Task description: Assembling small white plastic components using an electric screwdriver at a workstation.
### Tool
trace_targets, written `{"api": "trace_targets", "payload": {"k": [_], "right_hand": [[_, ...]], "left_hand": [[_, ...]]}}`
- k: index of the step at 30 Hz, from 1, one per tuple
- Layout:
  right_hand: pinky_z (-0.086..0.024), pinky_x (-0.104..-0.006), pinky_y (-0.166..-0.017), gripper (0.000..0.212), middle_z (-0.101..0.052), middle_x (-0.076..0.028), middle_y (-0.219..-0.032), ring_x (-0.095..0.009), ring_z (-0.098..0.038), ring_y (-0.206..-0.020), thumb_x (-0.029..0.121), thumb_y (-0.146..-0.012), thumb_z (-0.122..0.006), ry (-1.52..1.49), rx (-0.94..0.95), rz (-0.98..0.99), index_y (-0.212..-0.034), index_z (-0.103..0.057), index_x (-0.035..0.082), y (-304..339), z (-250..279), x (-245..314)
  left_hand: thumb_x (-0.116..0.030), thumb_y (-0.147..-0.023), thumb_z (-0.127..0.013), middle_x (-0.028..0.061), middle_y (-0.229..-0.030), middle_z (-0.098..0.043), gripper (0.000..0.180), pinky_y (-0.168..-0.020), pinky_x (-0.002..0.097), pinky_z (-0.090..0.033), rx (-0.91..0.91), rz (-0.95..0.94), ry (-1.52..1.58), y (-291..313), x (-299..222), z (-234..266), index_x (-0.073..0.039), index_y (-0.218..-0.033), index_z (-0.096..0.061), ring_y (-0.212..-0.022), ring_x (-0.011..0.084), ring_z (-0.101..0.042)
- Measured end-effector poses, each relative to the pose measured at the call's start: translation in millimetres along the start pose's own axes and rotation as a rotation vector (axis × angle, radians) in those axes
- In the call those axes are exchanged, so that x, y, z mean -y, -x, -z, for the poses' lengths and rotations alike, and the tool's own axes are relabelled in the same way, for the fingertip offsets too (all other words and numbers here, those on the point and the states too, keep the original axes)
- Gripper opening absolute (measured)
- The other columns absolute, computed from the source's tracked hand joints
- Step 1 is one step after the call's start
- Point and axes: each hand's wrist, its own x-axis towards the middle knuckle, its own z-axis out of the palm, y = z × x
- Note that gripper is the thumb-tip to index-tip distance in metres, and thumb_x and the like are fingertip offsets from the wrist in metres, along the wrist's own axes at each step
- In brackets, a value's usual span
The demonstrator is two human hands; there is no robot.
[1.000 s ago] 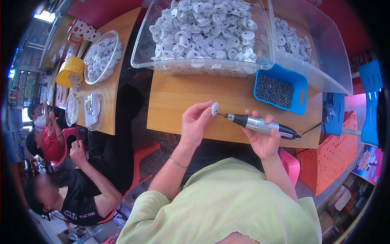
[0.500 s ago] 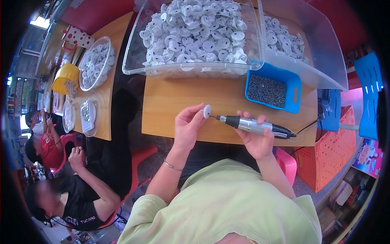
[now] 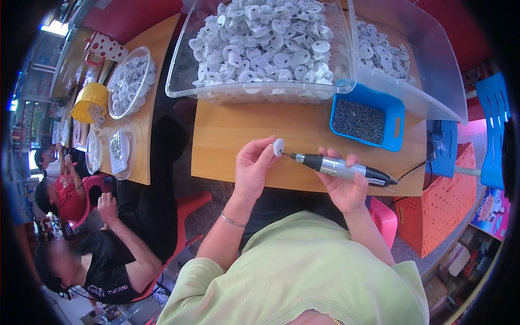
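Pinches a white disc (image 3: 278, 147) between the fingertips of the left hand (image 3: 252, 168), at 10 o'clock from a silver-and-black screwdriver (image 3: 337, 167) gripped by the right hand (image 3: 346, 190), with a blue bin (image 3: 394, 111) at 2 o'clock.

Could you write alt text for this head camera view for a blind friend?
A person's left fingers pinch a small white disc at the tip of a silver and black corded tool held in the right fingers, over a wooden table. Beyond are a clear bin heaped with similar white parts and a blue basket of small dark pieces.
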Motion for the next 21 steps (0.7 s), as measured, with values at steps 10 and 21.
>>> {"api": "trace_targets", "payload": {"k": [10, 21], "right_hand": [[-0.036, -0.0477, -0.102, 0.026, -0.047, -0.012, -0.122, -0.033, -0.027, -0.130, 0.029, -0.078, -0.066, -0.028, 0.024, 0.015, -0.093, -0.048, 0.017, 4, 3, 1], [-0.036, -0.0482, -0.102, 0.026, -0.044, -0.014, -0.123, -0.033, -0.027, -0.130, 0.029, -0.080, -0.064, 0.024, 0.025, 0.067, -0.094, -0.045, 0.016, 6, -4, -1]], "left_hand": [[-0.010, -0.088, -0.055, 0.0043, -0.092, -0.061, 0.013, -0.073, 0.0223, -0.050, 0.071, 0.178, 0.096, 0, -6, -3, -0.002, -0.099, -0.057, -0.082, 0.0095, -0.058], [-0.012, -0.091, -0.051, 0.0035, -0.095, -0.060, 0.014, -0.071, 0.0199, -0.049, 0.009, 0.110, 0.124, 6, -1, -11, -0.002, -0.100, -0.057, -0.083, 0.0084, -0.057]]}}
